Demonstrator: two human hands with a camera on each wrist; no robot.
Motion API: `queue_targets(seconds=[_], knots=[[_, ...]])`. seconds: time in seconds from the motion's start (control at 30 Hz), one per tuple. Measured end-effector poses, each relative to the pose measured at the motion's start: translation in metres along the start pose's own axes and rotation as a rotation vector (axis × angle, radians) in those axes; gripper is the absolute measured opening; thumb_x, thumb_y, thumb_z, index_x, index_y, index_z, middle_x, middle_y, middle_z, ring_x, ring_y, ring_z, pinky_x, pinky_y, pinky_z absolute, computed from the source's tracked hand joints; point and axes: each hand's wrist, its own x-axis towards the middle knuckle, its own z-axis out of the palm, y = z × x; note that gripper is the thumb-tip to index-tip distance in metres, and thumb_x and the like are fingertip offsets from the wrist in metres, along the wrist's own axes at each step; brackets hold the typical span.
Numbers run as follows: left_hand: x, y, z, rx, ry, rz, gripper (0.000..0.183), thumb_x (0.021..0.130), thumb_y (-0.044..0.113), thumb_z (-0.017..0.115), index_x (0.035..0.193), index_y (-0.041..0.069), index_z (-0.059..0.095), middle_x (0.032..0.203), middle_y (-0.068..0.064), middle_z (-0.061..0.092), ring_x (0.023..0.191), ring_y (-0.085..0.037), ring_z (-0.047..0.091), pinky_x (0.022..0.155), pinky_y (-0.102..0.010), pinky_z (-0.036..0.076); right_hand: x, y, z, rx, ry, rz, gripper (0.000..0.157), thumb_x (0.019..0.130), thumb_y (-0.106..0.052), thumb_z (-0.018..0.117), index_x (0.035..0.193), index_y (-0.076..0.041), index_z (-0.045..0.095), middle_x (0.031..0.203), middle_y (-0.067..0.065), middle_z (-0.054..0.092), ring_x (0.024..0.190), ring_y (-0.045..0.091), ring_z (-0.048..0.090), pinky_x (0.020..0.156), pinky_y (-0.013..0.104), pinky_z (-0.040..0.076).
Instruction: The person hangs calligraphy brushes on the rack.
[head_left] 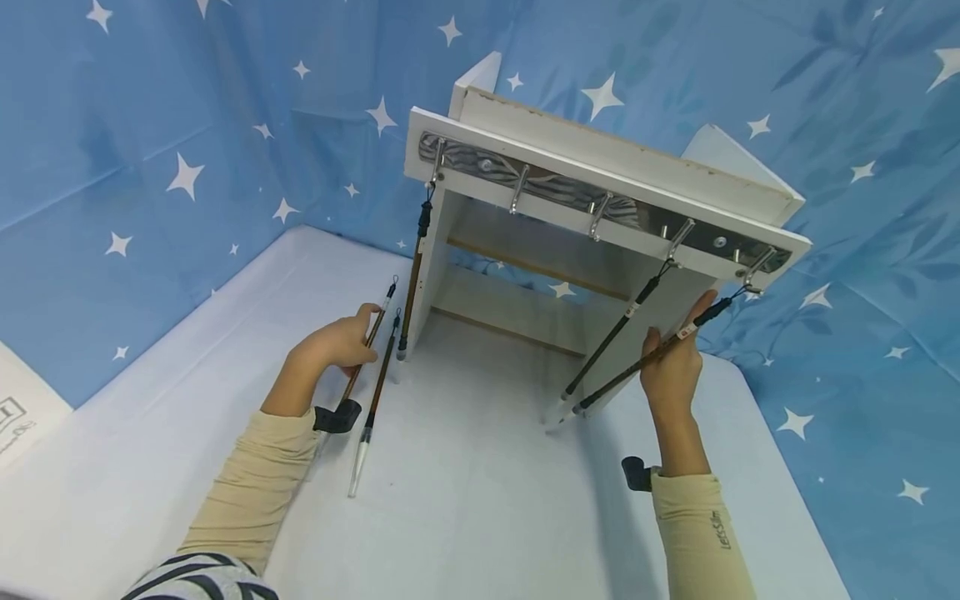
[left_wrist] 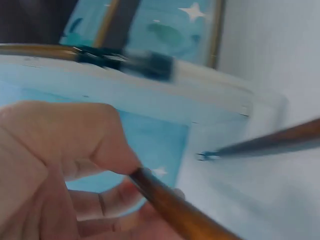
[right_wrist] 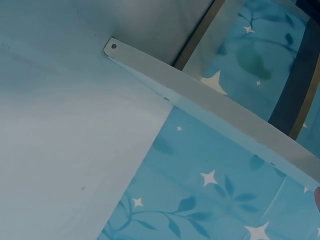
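Observation:
My left hand (head_left: 341, 340) pinches the handle of a brown calligraphy brush (head_left: 374, 327) between thumb and fingers; in the left wrist view the brush (left_wrist: 175, 207) slants down from the thumb. Another calligraphy brush (head_left: 381, 375) with a clear cap lies on the table just right of that hand. A white rack (head_left: 480, 179) with a row of metal hooks stands ahead. My right hand (head_left: 672, 371) grips its right side panel, partly behind a hanging brush. In the right wrist view only a fingertip (right_wrist: 317, 197) shows at the panel (right_wrist: 210, 102).
One brush (head_left: 412, 287) hangs from the leftmost hook. Two more, a dark brush (head_left: 611, 343) and a brown brush (head_left: 641, 363), hang from the two right-hand hooks. A starry blue cloth (head_left: 225, 108) surrounds the white table (head_left: 480, 517). A printed sheet (head_left: 26, 408) shows at far left.

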Motion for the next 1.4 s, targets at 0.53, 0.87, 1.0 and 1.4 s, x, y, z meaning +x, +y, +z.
queue_targets(seconds=[0.53, 0.87, 1.0, 1.4], knots=[[-0.047, 0.044, -0.022, -0.077, 0.31, 0.278, 0.076, 0.086, 0.008, 0.044, 0.148, 0.02, -0.001, 0.113, -0.015, 0.044, 0.083, -0.023, 0.056, 0.061, -0.032, 0.043, -0.005, -0.001, -0.001, 0.007, 0.01, -0.007, 0.052, 0.09, -0.005, 0.047, 0.136, 0.003, 0.023, 0.103, 0.04, 0.054, 0.09, 0.055, 0.055, 0.069, 0.061, 0.046], [-0.069, 0.064, -0.023, -0.068, 0.46, 0.447, 0.071, 0.089, 0.006, 0.044, 0.148, 0.019, 0.005, 0.106, -0.011, 0.046, 0.086, -0.021, 0.055, 0.069, -0.033, 0.05, -0.002, 0.0, -0.002, 0.001, 0.003, -0.004, 0.061, 0.09, -0.006, 0.048, 0.141, 0.0, 0.016, 0.104, 0.04, 0.053, 0.092, 0.054, 0.055, 0.07, 0.061, 0.046], [-0.072, 0.071, -0.019, -0.061, 0.543, 0.547, 0.069, 0.088, 0.003, 0.048, 0.147, 0.014, 0.013, 0.106, -0.012, 0.048, 0.087, -0.02, 0.056, 0.07, -0.033, 0.053, -0.002, 0.001, -0.002, -0.001, 0.003, -0.005, 0.057, 0.09, -0.006, 0.048, 0.139, 0.001, 0.019, 0.104, 0.04, 0.054, 0.092, 0.054, 0.055, 0.07, 0.061, 0.046], [-0.066, 0.089, 0.0, -0.039, 0.634, 0.753, 0.058, 0.085, -0.002, 0.055, 0.139, 0.009, 0.036, 0.106, -0.011, 0.053, 0.079, -0.013, 0.056, 0.061, -0.023, 0.052, -0.001, 0.0, -0.002, 0.008, -0.001, 0.004, 0.058, 0.09, -0.006, 0.048, 0.14, -0.001, 0.019, 0.107, 0.039, 0.053, 0.094, 0.053, 0.055, 0.07, 0.06, 0.046]])
